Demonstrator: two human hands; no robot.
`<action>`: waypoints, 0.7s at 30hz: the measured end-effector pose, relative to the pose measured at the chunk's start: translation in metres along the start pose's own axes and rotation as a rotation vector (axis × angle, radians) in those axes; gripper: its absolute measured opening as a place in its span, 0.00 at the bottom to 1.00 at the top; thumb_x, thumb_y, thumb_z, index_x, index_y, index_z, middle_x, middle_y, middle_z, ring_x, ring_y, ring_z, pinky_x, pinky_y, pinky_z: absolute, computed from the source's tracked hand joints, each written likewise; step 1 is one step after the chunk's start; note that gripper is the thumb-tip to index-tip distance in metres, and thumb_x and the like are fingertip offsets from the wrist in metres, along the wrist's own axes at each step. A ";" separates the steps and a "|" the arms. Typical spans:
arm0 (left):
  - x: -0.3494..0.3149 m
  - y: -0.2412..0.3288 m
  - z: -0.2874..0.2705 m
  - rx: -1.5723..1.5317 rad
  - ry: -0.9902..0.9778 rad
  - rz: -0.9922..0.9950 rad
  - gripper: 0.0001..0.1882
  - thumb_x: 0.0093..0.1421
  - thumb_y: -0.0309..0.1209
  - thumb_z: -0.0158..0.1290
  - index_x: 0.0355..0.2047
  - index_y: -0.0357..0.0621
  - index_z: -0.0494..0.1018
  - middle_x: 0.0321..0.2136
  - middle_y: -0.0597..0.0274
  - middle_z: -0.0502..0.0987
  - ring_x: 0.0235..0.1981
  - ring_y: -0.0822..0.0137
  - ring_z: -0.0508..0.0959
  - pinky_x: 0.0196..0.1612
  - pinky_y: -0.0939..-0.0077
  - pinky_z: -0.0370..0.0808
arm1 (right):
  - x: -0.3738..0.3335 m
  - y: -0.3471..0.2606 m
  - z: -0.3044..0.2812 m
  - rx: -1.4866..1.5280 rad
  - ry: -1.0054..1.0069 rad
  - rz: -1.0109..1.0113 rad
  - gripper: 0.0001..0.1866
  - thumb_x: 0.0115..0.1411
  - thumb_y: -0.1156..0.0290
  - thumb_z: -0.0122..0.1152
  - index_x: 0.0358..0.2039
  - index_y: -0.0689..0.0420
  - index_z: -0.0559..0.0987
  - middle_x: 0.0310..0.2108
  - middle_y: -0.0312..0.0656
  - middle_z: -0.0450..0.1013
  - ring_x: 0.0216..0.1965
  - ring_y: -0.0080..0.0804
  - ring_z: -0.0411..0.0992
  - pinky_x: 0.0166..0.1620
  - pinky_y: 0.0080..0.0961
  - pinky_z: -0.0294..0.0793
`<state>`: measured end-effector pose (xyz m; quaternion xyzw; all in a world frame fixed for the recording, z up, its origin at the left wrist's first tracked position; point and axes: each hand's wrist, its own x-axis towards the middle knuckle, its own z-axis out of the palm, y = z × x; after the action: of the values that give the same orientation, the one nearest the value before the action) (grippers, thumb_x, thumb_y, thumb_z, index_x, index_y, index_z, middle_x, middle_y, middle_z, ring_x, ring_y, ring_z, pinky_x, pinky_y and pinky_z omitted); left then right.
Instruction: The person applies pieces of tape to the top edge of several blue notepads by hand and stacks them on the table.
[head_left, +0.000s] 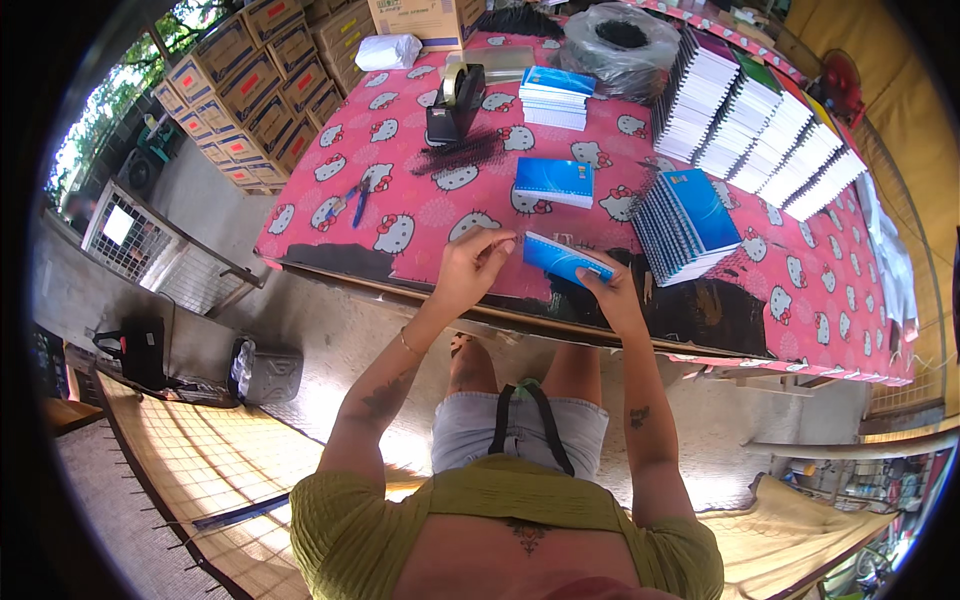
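Observation:
A small blue-covered notebook (pixel 558 258) with holes along one edge is tilted above the table's front edge. My right hand (pixel 618 293) grips it by the right end, thumb on the cover. Beside its left end, my left hand (pixel 476 264) is closed in a pinch; whatever lies between the fingertips is too small to make out. Just beyond is a low pile of blue-covered pads (pixel 555 180) with punched edges. To the right stands a stack of blue notebooks (pixel 690 225) with dark spiral bindings. Thin black binding coils (pixel 468 153) lie further back.
Blue-handled pliers (pixel 360 203) lie left on the pink patterned table (pixel 410 190). Behind are a tape dispenser (pixel 456 108), another blue-topped stack (pixel 556 100) and a plastic-wrapped roll (pixel 620 48). Tall spiral-bound stacks (pixel 745 115) fill the back right. Cartons (pixel 250 90) rise at far left.

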<state>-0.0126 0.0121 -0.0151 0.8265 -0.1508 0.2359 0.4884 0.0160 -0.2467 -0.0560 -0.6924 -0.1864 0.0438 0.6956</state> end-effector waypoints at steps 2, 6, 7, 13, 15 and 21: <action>0.002 -0.001 0.000 0.011 -0.005 0.012 0.09 0.63 0.27 0.58 0.42 0.37 0.80 0.27 0.62 0.77 0.24 0.78 0.70 0.24 0.80 0.66 | 0.001 0.002 -0.001 -0.004 -0.010 0.000 0.18 0.64 0.70 0.62 0.52 0.65 0.78 0.44 0.40 0.78 0.45 0.23 0.73 0.50 0.23 0.71; 0.005 -0.006 0.001 0.022 0.003 0.041 0.07 0.64 0.28 0.58 0.38 0.36 0.80 0.23 0.61 0.76 0.21 0.78 0.69 0.23 0.79 0.65 | 0.002 0.005 -0.001 -0.019 -0.022 -0.024 0.18 0.64 0.69 0.62 0.52 0.63 0.78 0.45 0.40 0.78 0.45 0.23 0.73 0.51 0.23 0.71; 0.006 -0.008 0.001 0.027 0.007 0.051 0.08 0.64 0.29 0.58 0.36 0.36 0.79 0.21 0.61 0.76 0.20 0.78 0.69 0.23 0.79 0.65 | 0.003 0.005 -0.001 -0.025 -0.022 -0.027 0.18 0.64 0.69 0.62 0.53 0.63 0.78 0.45 0.40 0.78 0.46 0.23 0.73 0.51 0.23 0.71; 0.020 -0.014 -0.001 0.119 -0.088 -0.126 0.16 0.68 0.37 0.53 0.29 0.36 0.76 0.13 0.65 0.69 0.15 0.78 0.68 0.21 0.76 0.66 | 0.002 0.000 -0.003 -0.094 -0.031 -0.009 0.18 0.65 0.67 0.62 0.52 0.62 0.79 0.46 0.40 0.79 0.46 0.23 0.73 0.51 0.24 0.71; 0.025 -0.016 0.000 0.106 -0.106 -0.119 0.16 0.68 0.38 0.53 0.29 0.37 0.76 0.13 0.65 0.70 0.16 0.78 0.69 0.21 0.76 0.66 | 0.000 0.000 -0.004 -0.090 -0.031 -0.008 0.18 0.65 0.67 0.62 0.52 0.62 0.79 0.46 0.40 0.79 0.47 0.23 0.72 0.52 0.24 0.71; 0.038 -0.026 -0.003 -0.125 -0.201 -0.311 0.19 0.70 0.42 0.50 0.30 0.38 0.77 0.14 0.67 0.71 0.16 0.77 0.70 0.21 0.79 0.67 | -0.001 0.000 -0.004 -0.066 -0.037 0.010 0.19 0.65 0.67 0.62 0.53 0.62 0.78 0.47 0.40 0.79 0.47 0.23 0.73 0.53 0.24 0.70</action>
<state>0.0309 0.0262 -0.0123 0.8273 -0.0835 0.0642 0.5518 0.0162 -0.2507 -0.0556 -0.7148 -0.1972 0.0540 0.6687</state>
